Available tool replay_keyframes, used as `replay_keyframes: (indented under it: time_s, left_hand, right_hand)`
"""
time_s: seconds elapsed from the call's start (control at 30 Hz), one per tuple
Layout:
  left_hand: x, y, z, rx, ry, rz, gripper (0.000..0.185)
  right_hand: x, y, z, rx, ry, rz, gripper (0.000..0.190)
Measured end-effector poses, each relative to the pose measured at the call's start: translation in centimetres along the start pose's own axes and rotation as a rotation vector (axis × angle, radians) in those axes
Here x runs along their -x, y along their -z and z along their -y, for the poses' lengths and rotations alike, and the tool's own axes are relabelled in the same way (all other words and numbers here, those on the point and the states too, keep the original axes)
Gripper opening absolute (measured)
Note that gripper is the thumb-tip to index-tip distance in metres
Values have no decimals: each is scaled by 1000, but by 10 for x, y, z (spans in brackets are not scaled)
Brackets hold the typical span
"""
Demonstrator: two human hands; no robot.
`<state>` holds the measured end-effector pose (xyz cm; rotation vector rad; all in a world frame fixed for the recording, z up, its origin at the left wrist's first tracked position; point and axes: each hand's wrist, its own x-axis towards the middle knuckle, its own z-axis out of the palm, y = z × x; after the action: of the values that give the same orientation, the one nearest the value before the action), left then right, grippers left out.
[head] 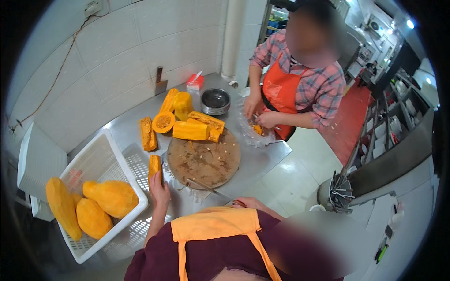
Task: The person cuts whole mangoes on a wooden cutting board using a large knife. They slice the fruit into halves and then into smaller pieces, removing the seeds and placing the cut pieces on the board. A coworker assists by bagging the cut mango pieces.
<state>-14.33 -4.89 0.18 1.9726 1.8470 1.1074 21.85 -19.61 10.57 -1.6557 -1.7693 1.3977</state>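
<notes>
My left hand [160, 189] is closed around the lower end of a long piece of peeled pumpkin [154, 167], left of a round wooden chopping board [204, 161]. A wooden knife handle [239, 203] is in my right hand [251, 202], close to my apron. The knife's blade [207, 188] reaches left over the board's near edge. Bits of pumpkin and seeds are scattered on the board. Cut pumpkin pieces [190, 130] lie at its far edge, and a halved pumpkin [164, 122] shows its seedy face beside them. Another seedy piece [148, 133] lies further left.
A white plastic basket [119, 151] with several peeled pumpkins [111, 198] stands at left. Metal bowls [215, 101] are stacked behind the board; a cleaver [160, 84] stands against the wall. Across the steel table [260, 159], a co-worker [291, 84] handles a plastic bag [251, 126].
</notes>
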Motion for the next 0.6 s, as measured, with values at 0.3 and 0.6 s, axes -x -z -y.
replay_keyframes:
  time_s: [0.3,0.6]
  left_hand:
    - [-65,-32,-26,26,-6,21,50]
    - [-162,-66,-33,-162,124,73,58]
  right_hand:
    - [-4,4,-25,-79,-105,-59,35]
    - [-17,19,-32,-73,-1,-49,29]
